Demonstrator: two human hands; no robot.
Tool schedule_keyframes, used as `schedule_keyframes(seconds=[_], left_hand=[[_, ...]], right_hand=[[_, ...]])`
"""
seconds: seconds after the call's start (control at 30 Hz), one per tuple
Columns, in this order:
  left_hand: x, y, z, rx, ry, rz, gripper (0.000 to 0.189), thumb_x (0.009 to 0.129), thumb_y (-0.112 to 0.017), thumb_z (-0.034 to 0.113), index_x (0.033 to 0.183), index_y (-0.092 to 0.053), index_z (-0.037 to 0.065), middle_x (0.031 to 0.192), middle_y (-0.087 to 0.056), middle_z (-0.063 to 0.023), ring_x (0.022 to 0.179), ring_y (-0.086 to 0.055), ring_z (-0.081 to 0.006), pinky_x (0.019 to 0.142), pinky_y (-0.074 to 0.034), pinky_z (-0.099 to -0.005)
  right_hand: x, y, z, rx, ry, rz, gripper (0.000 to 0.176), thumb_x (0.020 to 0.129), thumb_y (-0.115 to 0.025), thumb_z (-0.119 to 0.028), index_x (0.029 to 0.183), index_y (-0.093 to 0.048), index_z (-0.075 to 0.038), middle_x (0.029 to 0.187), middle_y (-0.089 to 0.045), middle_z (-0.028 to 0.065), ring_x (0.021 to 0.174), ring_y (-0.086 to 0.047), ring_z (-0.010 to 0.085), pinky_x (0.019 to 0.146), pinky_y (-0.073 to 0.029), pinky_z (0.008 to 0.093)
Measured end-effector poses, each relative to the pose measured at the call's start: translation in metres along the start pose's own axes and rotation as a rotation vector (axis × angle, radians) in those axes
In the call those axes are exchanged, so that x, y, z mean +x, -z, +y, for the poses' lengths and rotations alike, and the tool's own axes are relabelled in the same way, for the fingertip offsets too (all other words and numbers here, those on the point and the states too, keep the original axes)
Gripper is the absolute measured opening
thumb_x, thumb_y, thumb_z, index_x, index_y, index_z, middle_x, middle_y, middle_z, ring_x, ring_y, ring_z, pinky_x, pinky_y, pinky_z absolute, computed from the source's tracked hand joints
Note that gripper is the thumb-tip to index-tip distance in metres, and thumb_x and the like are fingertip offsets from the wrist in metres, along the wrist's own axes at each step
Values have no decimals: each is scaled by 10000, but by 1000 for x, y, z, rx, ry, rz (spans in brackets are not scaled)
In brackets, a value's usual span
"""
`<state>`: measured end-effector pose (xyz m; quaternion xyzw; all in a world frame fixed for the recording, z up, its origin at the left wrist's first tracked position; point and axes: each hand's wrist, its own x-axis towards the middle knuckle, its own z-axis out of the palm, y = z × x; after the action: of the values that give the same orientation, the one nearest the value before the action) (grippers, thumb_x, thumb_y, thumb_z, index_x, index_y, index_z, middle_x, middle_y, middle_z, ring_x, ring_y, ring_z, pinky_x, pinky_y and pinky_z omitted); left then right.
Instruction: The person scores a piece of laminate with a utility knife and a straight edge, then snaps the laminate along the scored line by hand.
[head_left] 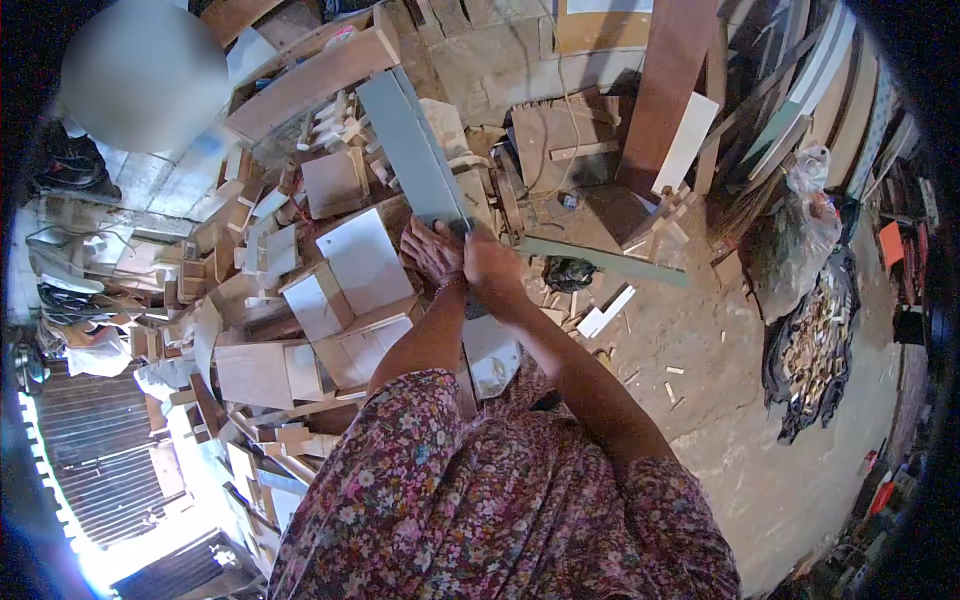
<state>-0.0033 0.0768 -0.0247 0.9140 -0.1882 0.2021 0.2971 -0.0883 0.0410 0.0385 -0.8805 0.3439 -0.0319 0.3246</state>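
Note:
A long grey-green board (412, 150) runs from the upper middle down to my hands. My left hand (433, 250) lies on the board's near end with its fingers spread. Right beside it, my right hand (492, 268) is closed at the board's right edge; it is blurred, and what it grips is hidden. Another thin grey-green strip (605, 261) extends to the right from near my right hand. White-faced boards (365, 258) lie just left of my hands.
Wood offcuts (255, 375) pile up on the left. A brown plank (668, 90) leans at the upper right. A black bag of wood scraps (815, 350) lies on the floor at right. A person with a blurred head is at the upper left.

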Motion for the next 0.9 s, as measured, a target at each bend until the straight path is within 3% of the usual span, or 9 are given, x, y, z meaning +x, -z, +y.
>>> schedule_keyframes(seconds=[0.1, 0.2, 0.33, 0.43, 0.63, 0.67, 0.7, 0.77, 0.9], left_hand=[[-1, 3, -5, 57, 20, -22, 396, 750, -389, 282, 1034, -383, 7, 1001, -412, -173, 949, -359, -320, 806, -234, -444], [-6, -5, -8, 90, -74, 66, 415, 763, -365, 303, 1034, -384, -11, 992, -416, -186, 944, -363, -323, 798, -237, -447], [-3, 5, 7, 112, -19, 62, 395, 754, -376, 274, 1024, -392, -13, 982, -414, -181, 927, -370, -324, 779, -251, -443], [-4, -10, -6, 114, -56, 93, 410, 751, -386, 282, 1045, -381, -4, 976, -411, -178, 919, -371, -323, 778, -254, -436], [0, -1, -7, -25, -46, 22, 423, 739, -422, 290, 1060, -378, 19, 992, -407, -175, 932, -367, -323, 783, -256, -440], [-2, -3, -8, -28, -43, 32, 425, 734, -432, 291, 1060, -380, 23, 1003, -407, -174, 942, -364, -323, 789, -256, -441], [-11, -31, -30, 188, -106, 63, 423, 725, -438, 280, 1058, -379, 26, 1011, -408, -174, 952, -360, -324, 803, -244, -444], [-5, -8, -8, 101, -50, 23, 412, 724, -434, 267, 1055, -382, 27, 1008, -410, -173, 951, -360, -324, 804, -240, -446], [-2, 12, 14, 44, 2, 19, 375, 721, -415, 220, 1040, -393, 25, 1008, -415, -168, 949, -363, -317, 802, -238, -450]], right_hand=[[17, -15, -6, -9, 39, 195, 203, 784, -349, -184, 860, -389, 0, 615, -538, 214, 597, -553, 349, 527, -452, 411], [-8, -6, -3, -8, -11, 169, 183, 778, -353, -178, 814, -396, -3, 589, -538, 200, 566, -557, 330, 507, -456, 398], [-54, -4, 11, -22, -25, 42, 176, 762, -379, -162, 801, -407, 8, 577, -538, 191, 553, -564, 304, 490, -459, 389], [-33, 4, 11, -89, 108, 75, 182, 768, -383, -173, 811, -418, 0, 580, -540, 184, 563, -566, 304, 495, -458, 400], [22, -29, 0, -52, 18, 313, 211, 792, -353, -211, 822, -426, -15, 610, -551, 169, 587, -566, 310, 503, -459, 405], [14, -23, -4, -53, 16, 304, 211, 792, -353, -211, 822, -426, -15, 610, -551, 169, 587, -566, 310, 503, -459, 405], [7, -14, -5, -57, -47, 196, 224, 799, -339, -221, 835, -419, -14, 641, -552, 180, 604, -566, 313, 507, -458, 408], [-13, -8, 4, -86, -60, 35, 259, 812, -315, -247, 871, -399, -10, 683, -553, 200, 624, -565, 317, 513, -456, 412], [-34, -17, 16, -119, -65, 106, 270, 809, -323, -242, 889, -391, 7, 636, -553, 184, 595, -564, 316, 509, -458, 400]])
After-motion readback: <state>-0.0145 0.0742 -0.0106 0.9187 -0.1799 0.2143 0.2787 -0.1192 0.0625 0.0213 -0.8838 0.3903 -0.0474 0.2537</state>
